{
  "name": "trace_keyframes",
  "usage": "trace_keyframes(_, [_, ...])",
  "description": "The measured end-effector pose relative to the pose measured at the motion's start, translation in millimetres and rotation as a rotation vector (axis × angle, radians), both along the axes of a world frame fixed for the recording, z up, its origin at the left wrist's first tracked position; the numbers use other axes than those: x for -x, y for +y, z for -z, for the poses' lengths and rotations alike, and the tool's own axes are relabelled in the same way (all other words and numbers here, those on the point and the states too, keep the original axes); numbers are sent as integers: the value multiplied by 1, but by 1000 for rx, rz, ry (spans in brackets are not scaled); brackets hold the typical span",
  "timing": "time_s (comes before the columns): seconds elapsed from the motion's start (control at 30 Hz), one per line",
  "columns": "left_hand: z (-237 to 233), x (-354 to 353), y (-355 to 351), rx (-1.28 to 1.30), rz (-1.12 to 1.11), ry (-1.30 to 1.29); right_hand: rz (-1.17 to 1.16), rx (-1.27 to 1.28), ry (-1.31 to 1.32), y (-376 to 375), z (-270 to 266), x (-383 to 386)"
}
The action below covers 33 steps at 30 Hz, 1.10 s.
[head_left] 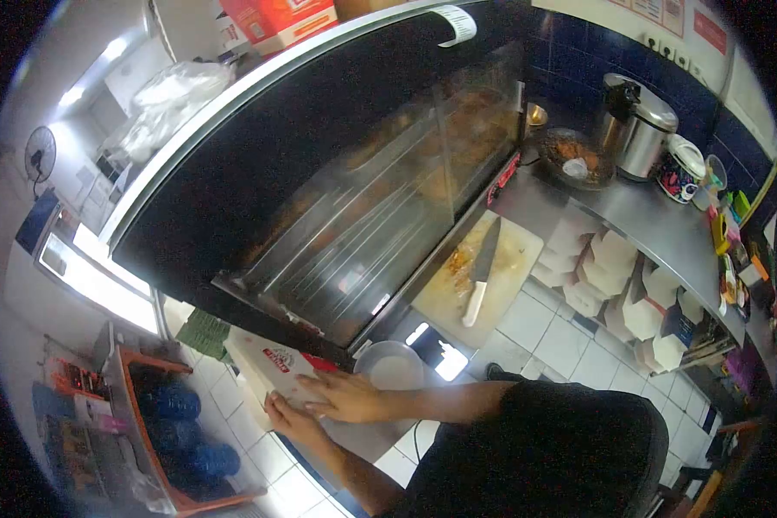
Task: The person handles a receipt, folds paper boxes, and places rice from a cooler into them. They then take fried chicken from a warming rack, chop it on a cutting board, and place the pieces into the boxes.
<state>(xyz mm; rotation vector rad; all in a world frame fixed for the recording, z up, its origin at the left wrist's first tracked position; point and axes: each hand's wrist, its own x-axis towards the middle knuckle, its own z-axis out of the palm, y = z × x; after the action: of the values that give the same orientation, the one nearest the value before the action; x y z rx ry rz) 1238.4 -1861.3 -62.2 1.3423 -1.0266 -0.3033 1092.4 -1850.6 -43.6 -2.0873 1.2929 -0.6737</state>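
Observation:
A white cardboard takeaway box (266, 367) with red print stands at the near left end of the metal counter. Across its top lies my right hand (341, 395), fingers stretched out and pressed on the lid. My left hand (298, 425) grips the box's near side edge, with its fingertips against the cardboard; its thumb is partly hidden. A round translucent tub (388, 367) sits just beside my right wrist, and a phone (438, 351) with a lit screen lies next to it.
Beyond the counter is a glass display cabinet (354, 216). A knife (482, 276) rests on a cutting board (514, 281) with food scraps. Stacked takeaway boxes (609, 268) fill the shelf under the side counter (630, 207). Blue water bottles (177, 432) stand in a rack at lower left.

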Motion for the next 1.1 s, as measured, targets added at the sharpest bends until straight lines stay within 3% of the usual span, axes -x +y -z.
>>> trace_keyframes(0.1, [-34, 8, 24, -12, 28, 154, -26, 27, 97, 17, -31, 8])
trace_keyframes(0.13, [-32, -1, 30, -23, -21, 22, -30, 145, 36, 22, -31, 7])
trace_keyframes(0.2, [-75, 30, 61, -19, -81, 63, 4, 421, 37, 36, -41, 11])
trace_keyframes(0.23, [-95, 49, 81, -13, -142, 100, 3, 420, 38, 45, -54, 18])
trace_keyframes(0.37, [-94, 111, 147, 189, -300, -55, -63, 527, -8, 88, -106, 79])
trace_keyframes(0.47, [-92, 171, 176, 348, -174, -240, -31, 535, -121, 116, -106, 143])
trace_keyframes(0.5, [-97, 186, 183, 306, -197, -528, -8, 549, -78, 124, -96, 169])
trace_keyframes(0.53, [-98, 206, 183, 261, -49, -511, 15, 557, -32, 135, -85, 198])
trace_keyframes(0.57, [-100, 228, 184, 214, 98, -495, -42, 322, -69, 145, -80, 234])
trace_keyframes(0.63, [-107, 270, 201, 114, 254, -466, 214, 205, 279, 178, -81, 293])
trace_keyframes(0.7, [-107, 321, 207, 21, 410, -442, 429, 111, 122, 203, -51, 360])
trace_keyframes(0.77, [-97, 374, 209, 384, 753, -231, 581, 7, 98, 235, -21, 436])
trace_keyframes(0.8, [-99, 417, 206, 616, 262, -660, 746, -9, 93, 255, -8, 469])
trace_keyframes(0.83, [-120, 461, 211, 334, 597, -448, 908, -29, 94, 278, 8, 506])
trace_keyframes(0.87, [-123, 489, 210, 75, 749, -441, 915, -91, 224, 300, 63, 548])
trace_keyframes(0.9, [-135, 536, 210, -21, 843, -293, 1160, 38, 118, 326, 41, 580])
trace_keyframes(0.93, [-133, 583, 205, 16, 835, -248, 1281, -15, 162, 349, 65, 624])
trace_keyframes(1.0, [-120, 646, 193, -53, 1064, -166, 1515, -144, 187, 393, 38, 687])
trace_keyframes(1.03, [-121, 680, 196, -123, 1119, -123, 1548, -155, 231, 413, 52, 723])
trace_keyframes(1.07, [-107, 713, 192, -67, 1105, -228, 1627, -120, 267, 425, 56, 754])
trace_keyframes(1.1, [-91, 742, 183, 86, 1235, -255, 1624, -137, 217, 435, 67, 783])
